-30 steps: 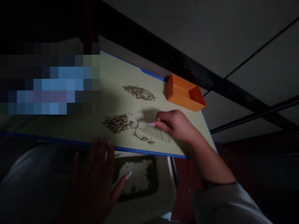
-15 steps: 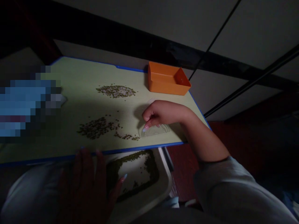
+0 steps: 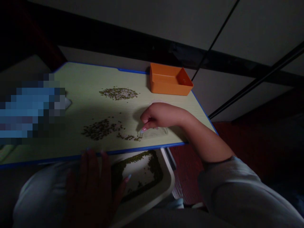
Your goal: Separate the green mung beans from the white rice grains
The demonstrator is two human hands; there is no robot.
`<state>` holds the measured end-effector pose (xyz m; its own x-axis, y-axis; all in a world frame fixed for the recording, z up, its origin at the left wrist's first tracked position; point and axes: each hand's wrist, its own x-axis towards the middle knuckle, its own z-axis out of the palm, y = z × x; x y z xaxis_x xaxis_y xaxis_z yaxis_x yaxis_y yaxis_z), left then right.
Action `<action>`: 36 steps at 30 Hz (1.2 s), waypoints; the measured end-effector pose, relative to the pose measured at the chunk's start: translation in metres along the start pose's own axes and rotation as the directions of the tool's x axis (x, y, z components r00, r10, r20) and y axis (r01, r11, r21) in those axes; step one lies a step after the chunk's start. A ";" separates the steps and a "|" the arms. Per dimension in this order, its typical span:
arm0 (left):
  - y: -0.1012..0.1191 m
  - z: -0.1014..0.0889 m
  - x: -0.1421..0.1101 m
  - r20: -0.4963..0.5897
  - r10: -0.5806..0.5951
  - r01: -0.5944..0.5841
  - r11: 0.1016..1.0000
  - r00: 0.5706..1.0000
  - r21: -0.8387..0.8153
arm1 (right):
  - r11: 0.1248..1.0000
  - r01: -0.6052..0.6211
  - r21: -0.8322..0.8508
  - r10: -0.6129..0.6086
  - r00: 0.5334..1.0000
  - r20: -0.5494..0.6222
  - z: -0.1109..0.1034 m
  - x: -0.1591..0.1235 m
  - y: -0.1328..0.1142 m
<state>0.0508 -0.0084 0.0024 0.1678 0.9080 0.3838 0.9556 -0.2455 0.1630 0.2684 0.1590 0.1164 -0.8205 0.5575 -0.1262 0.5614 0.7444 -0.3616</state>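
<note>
My right hand (image 3: 163, 116) is closed, pressing a clear plastic protractor (image 3: 155, 133) with curved markings to the tabletop; part of it is hidden under the hand. Just left of its edge lies a short trail of small dark and greenish grains (image 3: 129, 137). A larger pile of dark grains (image 3: 101, 129) spreads farther left. Behind it is another pile, of greenish and pale grains (image 3: 120, 93). My left hand (image 3: 93, 186) is in shadow with fingers apart, fingertips by the table's near edge, next to a white tub (image 3: 169, 183) holding green grains (image 3: 155, 166) around its inside.
An orange open box (image 3: 169, 88) stands at the far right of the pale, blue-edged table (image 3: 83, 82). A blurred-out blue patch (image 3: 30, 110) covers the left end. Pale panels (image 3: 237, 95) rise behind the table, and a dark red floor (image 3: 187, 164) shows at right.
My right hand and the protractor have moved slightly left, up to the trail of grains. My left hand stays by the table edge; the view has shifted a little.
</note>
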 end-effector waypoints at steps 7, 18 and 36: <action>0.000 0.000 0.000 -0.006 -0.008 0.008 1.000 1.000 -0.001 | 0.999 0.013 0.036 -0.014 0.999 0.038 0.002 0.001 -0.002; -0.001 0.002 -0.001 -0.009 -0.003 0.003 1.000 1.000 -0.004 | 0.983 0.058 0.176 -0.079 0.990 0.114 0.006 0.001 -0.004; 0.000 0.005 -0.001 -0.025 -0.026 0.025 0.999 0.999 -0.038 | 0.989 0.055 0.138 -0.066 0.995 0.080 0.003 0.000 -0.007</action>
<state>0.0516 -0.0077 -0.0029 0.1367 0.9053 0.4021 0.9497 -0.2353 0.2067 0.2643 0.1527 0.1164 -0.8620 0.4756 -0.1754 0.4952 0.7163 -0.4917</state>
